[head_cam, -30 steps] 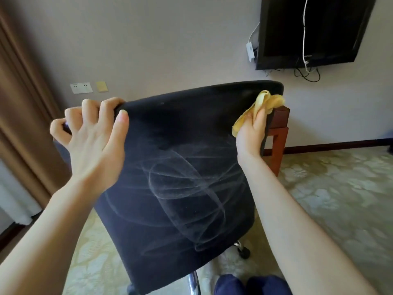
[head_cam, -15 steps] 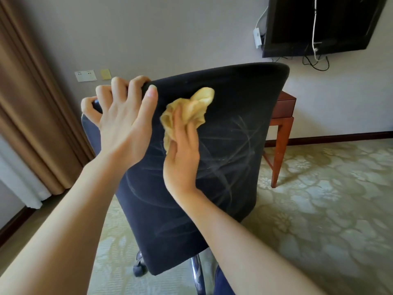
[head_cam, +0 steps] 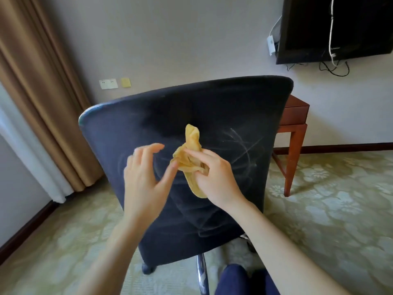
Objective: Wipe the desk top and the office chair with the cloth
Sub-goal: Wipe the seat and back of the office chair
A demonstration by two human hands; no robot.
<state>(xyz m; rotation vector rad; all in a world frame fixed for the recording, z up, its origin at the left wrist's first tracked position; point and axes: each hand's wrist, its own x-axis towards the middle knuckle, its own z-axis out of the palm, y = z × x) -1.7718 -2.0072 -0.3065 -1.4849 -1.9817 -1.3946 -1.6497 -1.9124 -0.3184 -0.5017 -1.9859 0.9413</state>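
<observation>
The dark navy back of the office chair (head_cam: 223,116) fills the middle of the head view, tilted, with pale wipe streaks on its fabric. A crumpled yellow cloth (head_cam: 191,154) is bunched in front of the chair back. My right hand (head_cam: 214,177) grips the cloth, fingers curled round it. My left hand (head_cam: 144,177) is off the chair, fingers loosely spread, its thumb tip touching the cloth's left edge. Part of the red-brown wooden desk (head_cam: 295,116) shows behind the chair at right; its top is mostly hidden.
A black wall screen (head_cam: 336,28) with dangling cables hangs upper right. Brown curtains (head_cam: 36,92) fill the left side. Wall sockets (head_cam: 108,84) sit above the chair. Patterned green carpet (head_cam: 329,199) covers the floor. The chair's chrome post (head_cam: 202,271) and my dark-clad legs show at the bottom.
My left hand let go of the chair's top edge and came down to the cloth. My right hand drew the cloth down to the middle of the chair back.
</observation>
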